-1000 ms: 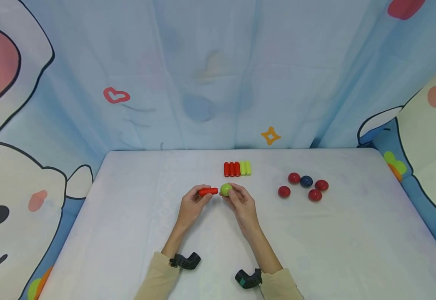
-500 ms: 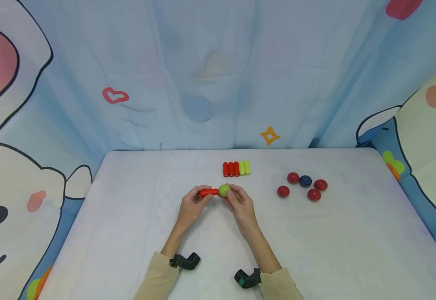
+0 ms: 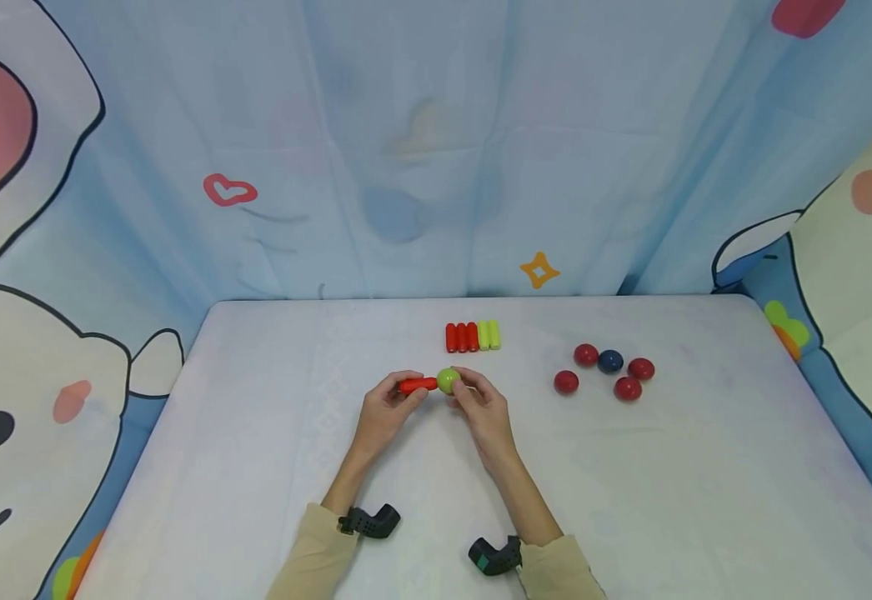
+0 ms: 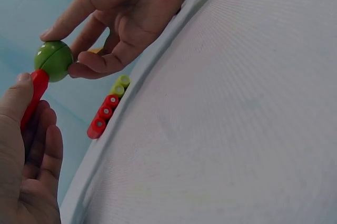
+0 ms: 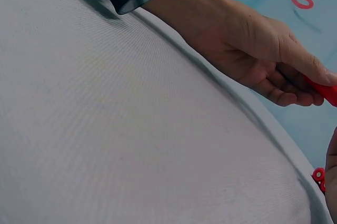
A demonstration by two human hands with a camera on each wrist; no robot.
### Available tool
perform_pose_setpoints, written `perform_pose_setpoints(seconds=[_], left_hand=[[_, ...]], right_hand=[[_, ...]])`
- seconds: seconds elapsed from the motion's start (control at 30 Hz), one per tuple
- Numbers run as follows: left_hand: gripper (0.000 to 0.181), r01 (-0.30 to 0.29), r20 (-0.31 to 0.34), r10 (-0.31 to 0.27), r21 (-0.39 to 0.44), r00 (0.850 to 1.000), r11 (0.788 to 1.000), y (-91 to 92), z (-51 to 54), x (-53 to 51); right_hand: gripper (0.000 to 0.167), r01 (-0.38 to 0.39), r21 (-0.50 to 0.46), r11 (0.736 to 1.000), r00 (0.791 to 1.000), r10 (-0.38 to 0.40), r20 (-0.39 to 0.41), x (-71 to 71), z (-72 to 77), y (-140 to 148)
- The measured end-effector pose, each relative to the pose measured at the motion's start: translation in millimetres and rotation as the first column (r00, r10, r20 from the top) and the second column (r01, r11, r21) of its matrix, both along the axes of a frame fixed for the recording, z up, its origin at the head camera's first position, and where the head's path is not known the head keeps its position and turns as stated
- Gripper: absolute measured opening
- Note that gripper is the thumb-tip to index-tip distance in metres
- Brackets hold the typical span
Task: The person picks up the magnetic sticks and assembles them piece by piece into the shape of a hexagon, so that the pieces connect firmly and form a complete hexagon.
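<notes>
Blue curtain (image 3: 406, 125) behind a white-covered table (image 3: 256, 467), red rod (image 3: 417, 385) held above it, pinched toward one end by the left hand (image 3: 381, 417), long axis running sideways, protruding end pointed rightward against a green ball (image 3: 446, 381), ball pinched by the right hand (image 3: 486, 413).

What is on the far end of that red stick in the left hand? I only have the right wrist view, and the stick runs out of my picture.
Observer: A green ball meets the end of the red stick; the left wrist view shows it clearly.
Visitor: Oh! And is anything holding that ball?
Observer: Yes, the right hand is holding it, as the head view shows.
Visitor: Are there more balls lying about?
Observer: The head view shows four red balls and one dark blue ball, off to the person's right.
</notes>
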State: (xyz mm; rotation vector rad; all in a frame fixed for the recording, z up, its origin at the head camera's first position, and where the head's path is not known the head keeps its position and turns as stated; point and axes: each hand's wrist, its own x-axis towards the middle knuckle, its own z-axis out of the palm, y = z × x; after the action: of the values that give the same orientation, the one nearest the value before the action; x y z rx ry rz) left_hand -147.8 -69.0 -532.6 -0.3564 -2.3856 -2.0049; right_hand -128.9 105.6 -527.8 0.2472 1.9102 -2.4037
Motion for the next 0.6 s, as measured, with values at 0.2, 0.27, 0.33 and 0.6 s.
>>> perform_pose_setpoints(seconds=[0.2, 0.27, 0.33, 0.6], left_hand=[[0.032, 0.003, -0.002, -0.003, 0.011, 1.000, 1.000, 0.4, -0.5, -0.3], [0.032, 0.004, -0.002, -0.004, 0.009, 1.000, 1.000, 0.6, -0.9, -0.4], [0.032, 0.007, -0.003, -0.007, 0.004, 1.000, 1.000, 0.6, -1.1, -0.4], [0.029, 0.013, -0.036, -0.014, -0.018, 0.999, 1.000, 0.0, -2.3, -0.9]], right_hand=[[0.039, 0.009, 0.014, 1.000, 1.000, -0.009, 0.005, -0.1, -0.1, -0.2], [0.035, 0.014, 0.004, 1.000, 1.000, -0.014, -0.003, -0.4, -0.2, -0.5], [0.033, 0.019, -0.006, 1.000, 1.000, -0.019, -0.012, -0.6, -0.1, -0.7], [0.032, 0.024, 0.005, 1.000, 1.000, -0.024, -0.021, -0.8, -0.5, -1.4]])
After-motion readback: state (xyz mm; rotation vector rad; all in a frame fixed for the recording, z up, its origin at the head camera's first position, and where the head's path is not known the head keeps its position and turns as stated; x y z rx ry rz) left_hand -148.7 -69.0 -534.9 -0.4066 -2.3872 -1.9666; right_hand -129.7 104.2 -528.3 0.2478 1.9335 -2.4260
